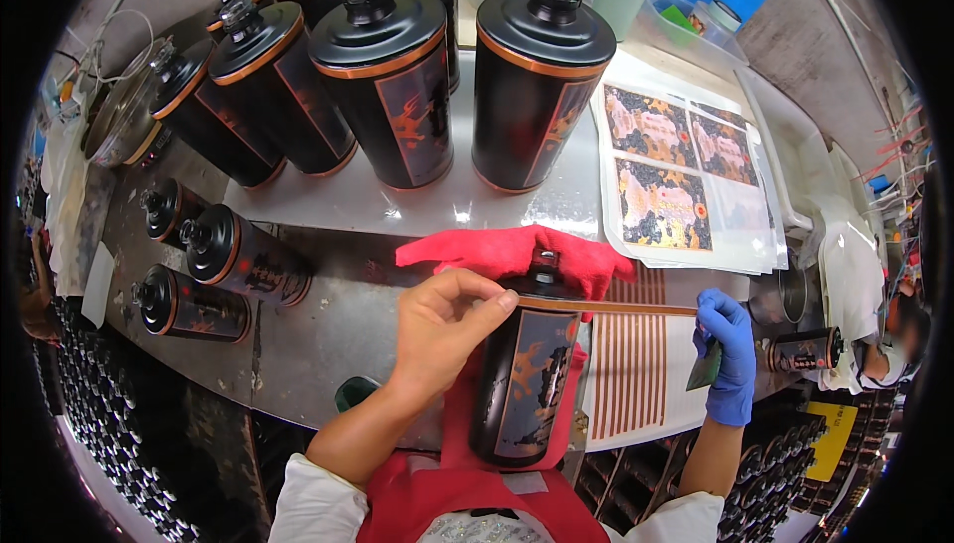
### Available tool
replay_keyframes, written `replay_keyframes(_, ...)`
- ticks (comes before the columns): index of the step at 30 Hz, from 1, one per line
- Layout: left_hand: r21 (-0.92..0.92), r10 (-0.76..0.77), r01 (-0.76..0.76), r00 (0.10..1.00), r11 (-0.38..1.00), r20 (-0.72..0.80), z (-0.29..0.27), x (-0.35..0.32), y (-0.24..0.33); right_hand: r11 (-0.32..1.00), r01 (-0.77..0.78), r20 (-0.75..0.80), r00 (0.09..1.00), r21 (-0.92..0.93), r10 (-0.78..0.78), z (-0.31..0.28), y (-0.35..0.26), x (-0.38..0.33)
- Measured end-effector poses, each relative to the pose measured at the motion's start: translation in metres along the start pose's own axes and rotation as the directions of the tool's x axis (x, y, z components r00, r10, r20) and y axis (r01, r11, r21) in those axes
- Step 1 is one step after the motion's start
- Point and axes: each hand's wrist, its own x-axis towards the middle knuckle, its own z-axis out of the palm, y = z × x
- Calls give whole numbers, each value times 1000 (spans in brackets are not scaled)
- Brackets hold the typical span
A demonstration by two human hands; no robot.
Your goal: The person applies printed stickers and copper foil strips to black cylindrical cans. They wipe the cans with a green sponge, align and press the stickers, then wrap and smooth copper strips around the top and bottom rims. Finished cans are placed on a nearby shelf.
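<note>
A black bottle (pixel 527 384) with an orange-and-black patterned label leans on a red cloth (pixel 566 250) in front of me. From its shoulder a thin copper-coloured strip (pixel 636 309) runs straight out to the right. My bare left hand (pixel 442 329) presses the strip's near end against the bottle with thumb and fingertips. At the other end, my right hand (pixel 730 354), in a blue glove, pinches the strip and also keeps a flat green scraper (pixel 705 366) in its fingers.
Large black bottles (pixel 383 86) stand on a raised white board ahead. Smaller black bottles (pixel 199 305) lie on the left. At right are a sheet of copper strips (pixel 636 384), printed label sheets (pixel 661 205) and another lying bottle (pixel 805 349). Bottle racks (pixel 129 414) fill the lower left.
</note>
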Motion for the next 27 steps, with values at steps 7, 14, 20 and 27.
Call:
replay_keyframes(7, -8, -37, 37, 999, 999, -34, -3, 2, -4, 999, 30, 43, 999, 15, -30, 0, 4, 2)
replay_keyframes(14, -105, -94, 90, 995, 990, -31, -7, 3, -10, 1000, 11, 58, 998, 1, -11, -1, 7, 6)
replay_keyframes(20, -429, -196, 135, 975, 893, -101, -3, -5, -26, 1000, -2, 65, 998, 5, 2, 0, 11, 8)
replay_keyframes(27, -405, -136, 85, 986, 910, -99, 7, -4, -30, 1000, -12, 75, 997, -10, 13, 1, 16, 12)
